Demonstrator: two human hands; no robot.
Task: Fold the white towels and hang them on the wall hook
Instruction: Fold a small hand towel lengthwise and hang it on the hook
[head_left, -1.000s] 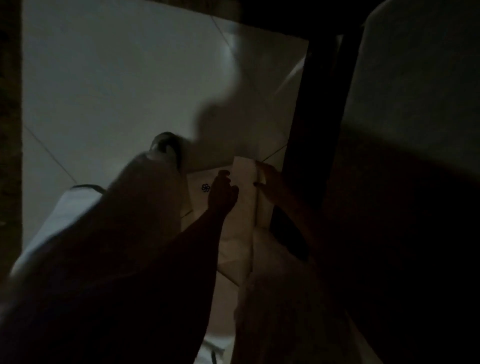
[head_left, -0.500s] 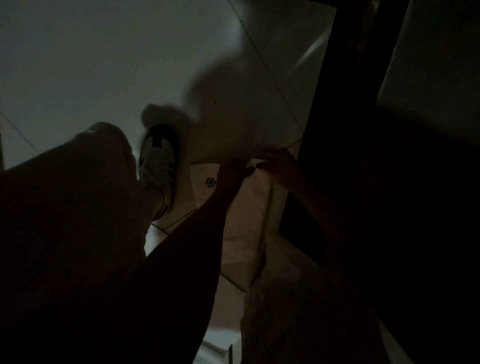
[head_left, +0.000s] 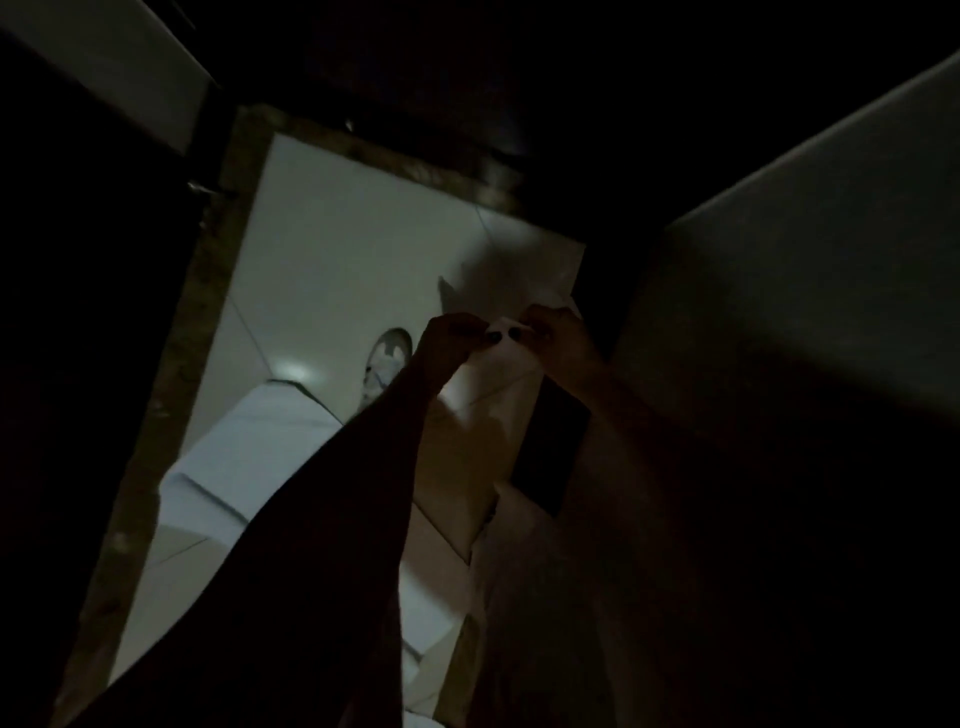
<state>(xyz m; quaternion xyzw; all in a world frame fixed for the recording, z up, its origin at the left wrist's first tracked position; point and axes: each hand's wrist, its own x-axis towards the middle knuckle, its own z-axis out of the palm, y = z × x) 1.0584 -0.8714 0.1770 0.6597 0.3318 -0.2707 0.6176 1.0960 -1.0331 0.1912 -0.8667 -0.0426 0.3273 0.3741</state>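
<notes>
The scene is very dark. A white towel hangs lengthwise in front of me, from my two hands down toward my legs. My left hand pinches its top edge from the left. My right hand pinches the same edge from the right, and the two hands almost touch. A small piece of the towel's top corner shows between the fingertips. No wall hook is visible.
A pale tiled floor lies below, bordered by a brown stone strip at the left. My shoe and light trouser leg stand on it. A pale wall rises at the right, with a dark upright beside the towel.
Both hands have risen with the towel's top edge and drawn close together. The view has swung up, showing more floor and the stone border.
</notes>
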